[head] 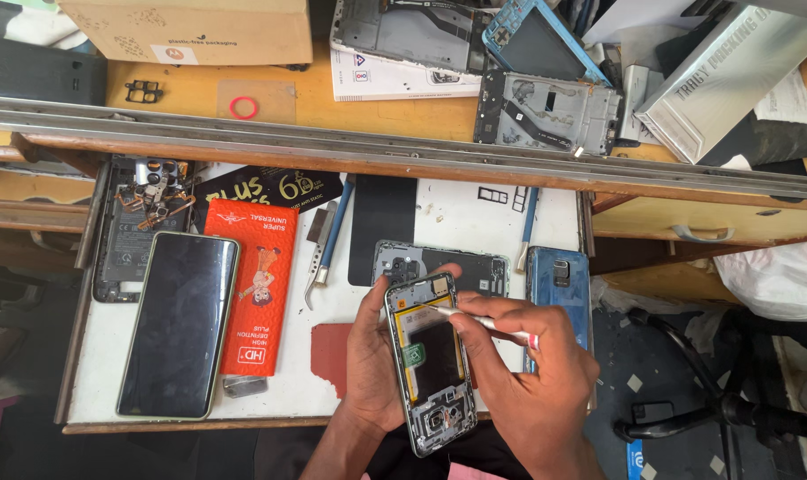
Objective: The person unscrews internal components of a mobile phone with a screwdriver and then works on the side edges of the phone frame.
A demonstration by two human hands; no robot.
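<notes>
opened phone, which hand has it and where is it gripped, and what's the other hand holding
The left hand grips the opened phone by its long edges; the right hand pinches a thin white tool along its shaft.

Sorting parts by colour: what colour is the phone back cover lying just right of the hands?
Glossy blue rectangular phone back cover, with a dark camera cutout; shows best in the head view.

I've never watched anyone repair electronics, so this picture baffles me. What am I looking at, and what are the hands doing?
The single view comes from a camera on the person's head, looking down at a pulled-out white work tray. The left hand holds an opened phone with its back off and insides showing. The right hand holds a thin white tool, tip on the phone's upper part. Nearby lie a dark phone screen, an orange packet, tweezers and a blue back cover.
</notes>
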